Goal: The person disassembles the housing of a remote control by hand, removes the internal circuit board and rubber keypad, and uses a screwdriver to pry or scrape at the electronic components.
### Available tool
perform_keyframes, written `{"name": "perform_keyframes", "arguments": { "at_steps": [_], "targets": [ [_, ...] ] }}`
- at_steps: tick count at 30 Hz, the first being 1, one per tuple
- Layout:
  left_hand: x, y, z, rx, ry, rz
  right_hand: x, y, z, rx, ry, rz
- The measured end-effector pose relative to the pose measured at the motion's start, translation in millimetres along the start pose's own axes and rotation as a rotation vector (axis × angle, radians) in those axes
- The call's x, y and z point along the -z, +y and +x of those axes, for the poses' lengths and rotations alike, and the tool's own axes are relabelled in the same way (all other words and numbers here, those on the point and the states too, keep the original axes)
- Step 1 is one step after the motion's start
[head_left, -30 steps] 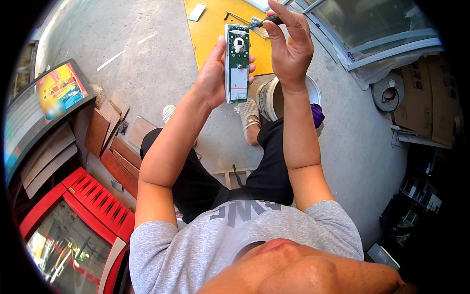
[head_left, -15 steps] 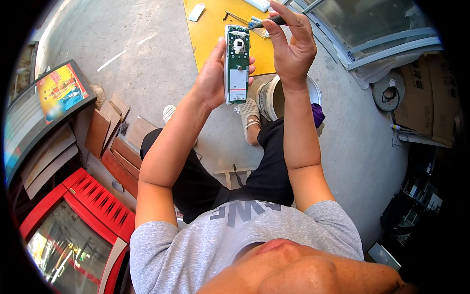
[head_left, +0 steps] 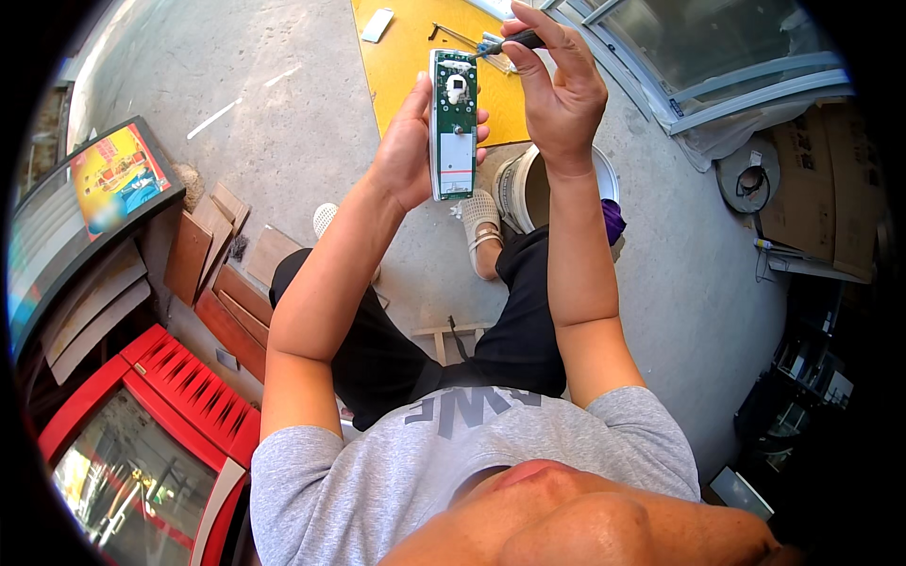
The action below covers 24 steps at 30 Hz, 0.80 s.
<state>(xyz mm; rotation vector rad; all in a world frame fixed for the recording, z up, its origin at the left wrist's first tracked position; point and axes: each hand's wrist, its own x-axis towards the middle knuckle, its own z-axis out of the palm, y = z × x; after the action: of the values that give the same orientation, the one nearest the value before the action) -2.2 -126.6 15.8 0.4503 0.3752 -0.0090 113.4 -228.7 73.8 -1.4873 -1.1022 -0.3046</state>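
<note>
At twelve o'clock, your left hand grips a circuit board; at one, your right hand pinches a dark-handled tool.

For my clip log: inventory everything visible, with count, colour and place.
opened device: 1, green and white, upper centre
slim tool: 1, dark-handled, beside device's top
sheet: 1, yellow, top centre
small items: several, mixed, on sheet
bucket: 1, whitish, right of device
bundle: 1, purple, beside bucket
wood pieces: several, brown, left
cabinet: 1, red, lower left
picture panel: 1, multicoloured, left
window frames: uncounted, pale, upper right
cardboard: uncounted, brown, right
disc: 1, grey, right
shirt: 1, grey, bottom
trousers: 1, black, centre
shoes: 2, beige, centre floor
left hand: 1, bare, holding device
right hand: 1, bare, holding tool
</note>
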Motion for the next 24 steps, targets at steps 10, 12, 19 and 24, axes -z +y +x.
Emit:
{"name": "perform_keyframes", "arguments": {
  "at_steps": [10, 12, 19, 24],
  "targets": [
    [0.2, -1.0, -0.2, 0.002, 0.009, 0.007, 0.8, 10.6, -5.2, 0.047, 0.042, -0.011],
    [0.0, -1.2, -0.2, 0.008, 0.008, 0.005, 1.4, 10.2, -5.4, 0.035, 0.045, -0.015],
    [7.4, -2.7, 0.7, 0.012, -0.052, -0.020, 2.4, 11.4, -6.9, 0.016, 0.047, -0.049],
    [-0.6, 1.1, -2.9, -0.045, 0.070, 0.065, 5.4, 11.2, -6.9, 0.024, 0.111, -0.068]
  ]
}}
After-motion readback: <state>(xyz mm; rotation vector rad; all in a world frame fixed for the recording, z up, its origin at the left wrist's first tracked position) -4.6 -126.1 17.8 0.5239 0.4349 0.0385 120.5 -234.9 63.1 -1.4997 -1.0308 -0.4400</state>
